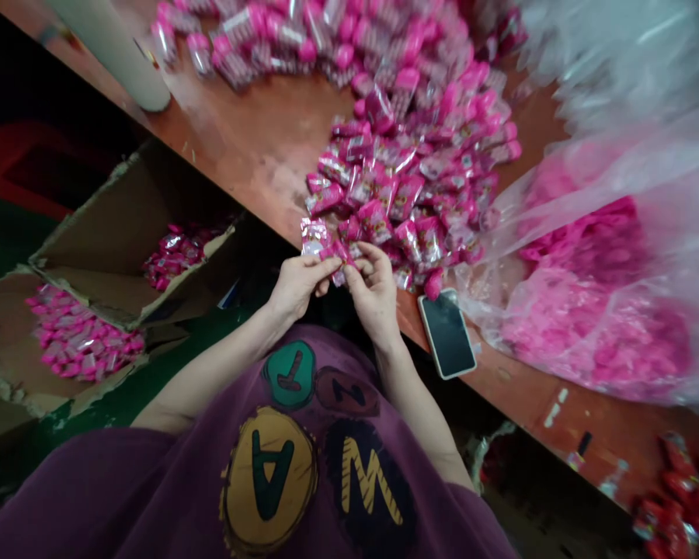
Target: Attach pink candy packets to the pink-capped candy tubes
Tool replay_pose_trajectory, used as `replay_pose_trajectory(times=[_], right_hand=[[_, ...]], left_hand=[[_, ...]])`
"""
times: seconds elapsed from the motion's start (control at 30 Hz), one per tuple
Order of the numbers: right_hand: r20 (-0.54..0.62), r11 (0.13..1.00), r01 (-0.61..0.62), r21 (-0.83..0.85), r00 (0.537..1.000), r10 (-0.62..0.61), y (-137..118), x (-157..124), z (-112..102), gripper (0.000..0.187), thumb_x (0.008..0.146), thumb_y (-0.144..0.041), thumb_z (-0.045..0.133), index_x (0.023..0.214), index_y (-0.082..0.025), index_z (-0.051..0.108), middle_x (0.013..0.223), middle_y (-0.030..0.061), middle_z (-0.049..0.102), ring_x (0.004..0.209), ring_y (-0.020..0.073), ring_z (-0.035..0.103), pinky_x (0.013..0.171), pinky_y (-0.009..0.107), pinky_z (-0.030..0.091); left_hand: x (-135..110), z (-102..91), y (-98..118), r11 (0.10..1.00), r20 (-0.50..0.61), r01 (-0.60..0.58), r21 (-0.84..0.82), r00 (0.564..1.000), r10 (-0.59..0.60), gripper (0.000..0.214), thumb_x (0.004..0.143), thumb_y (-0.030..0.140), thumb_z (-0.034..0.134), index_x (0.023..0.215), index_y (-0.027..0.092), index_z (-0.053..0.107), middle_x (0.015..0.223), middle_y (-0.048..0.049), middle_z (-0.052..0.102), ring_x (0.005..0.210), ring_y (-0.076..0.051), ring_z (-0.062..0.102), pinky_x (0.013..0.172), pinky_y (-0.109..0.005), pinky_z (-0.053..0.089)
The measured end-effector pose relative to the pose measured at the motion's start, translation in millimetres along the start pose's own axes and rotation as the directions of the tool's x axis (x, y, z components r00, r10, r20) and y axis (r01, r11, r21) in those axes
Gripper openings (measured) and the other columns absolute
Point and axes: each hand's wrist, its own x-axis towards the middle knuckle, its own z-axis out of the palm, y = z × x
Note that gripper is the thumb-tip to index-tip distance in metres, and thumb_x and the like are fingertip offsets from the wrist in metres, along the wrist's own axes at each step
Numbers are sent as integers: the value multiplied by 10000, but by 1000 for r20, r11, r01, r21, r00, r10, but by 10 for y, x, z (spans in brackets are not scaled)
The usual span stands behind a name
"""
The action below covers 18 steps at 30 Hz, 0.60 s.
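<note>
My left hand (300,286) and my right hand (376,295) meet at the table's near edge. Between their fingertips is a small shiny pink packet (339,256), pinched from both sides and partly covered by the fingers. Just beyond my left fingers shows a flat silver-and-pink wrapper (313,235); whether it touches the held packet I cannot tell. A heap of similar pink foil packets (384,194) spreads right beyond my hands. Farther back it runs into a pile of small clear containers with pink caps (320,35).
A phone (448,334) lies by the table edge, right of my hand. Clear plastic bags hold pink pieces (606,310). Below left, cardboard boxes (110,256) contain pink items. Red packets (676,497) lie at the lower right. A pale post (116,54) stands at the upper left.
</note>
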Motion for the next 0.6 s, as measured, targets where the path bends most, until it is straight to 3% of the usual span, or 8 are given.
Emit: replay_pose_trajectory(times=[0.1,0.23,0.3,0.37,0.47,0.53,0.6], right_hand=[[-18,996,13,91,1000,-12,-109,201,127,368,951,-398,687,1265,-276,539,808,-46,596,736,138,597,716,282,524],[-19,989,143,-35,989,-144,-229,494,265,280,994,-348,594,1261,-273,554,754,-45,580,674,152,571,653,289,486],[68,968,199,-153,979,-191,-304,645,304,287,1025,-347,541,1300,-269,568,710,-56,546,608,151,532,622,294,456],[238,925,257,-280,952,-193,-407,838,307,301,1060,-373,497,1320,-267,604,693,-51,568,583,154,538,625,300,460],[390,820,365,-441,901,-191,-615,1298,235,324,1091,-395,457,1279,-247,677,895,29,745,787,193,695,789,336,549],[351,705,396,-588,911,-218,-753,1715,145,328,1090,-343,457,1268,-206,697,1142,105,782,1045,239,727,973,391,555],[241,530,314,-788,949,-204,-841,2140,56,345,1082,-294,463,1276,-145,706,1308,192,730,1226,307,671,1093,483,510]], left_hand=[[72,18,150,996,-15,6,-90,1000,-7,421,713,412,951,630,127,651,471,7,546,411,-61,450,437,-211,304],[222,-28,417,977,56,-8,-215,998,21,442,721,470,943,665,128,668,516,-13,585,467,-86,519,488,-219,378],[301,-97,523,971,51,-43,-236,997,57,418,725,446,939,674,120,683,530,-18,594,496,-88,533,514,-218,399],[383,-195,583,966,-23,-77,-246,997,74,399,699,417,951,679,117,688,524,-10,585,495,-82,519,510,-212,387],[477,-367,590,955,-158,-110,-277,985,68,407,639,392,987,684,131,678,533,16,570,489,-71,499,492,-203,373],[500,-473,557,949,-211,-114,-295,976,52,428,601,384,1012,686,139,672,560,27,575,497,-66,504,491,-201,390],[493,-552,509,947,-240,-107,-304,970,33,443,588,390,1024,690,144,671,582,30,583,505,-65,514,492,-199,408]])
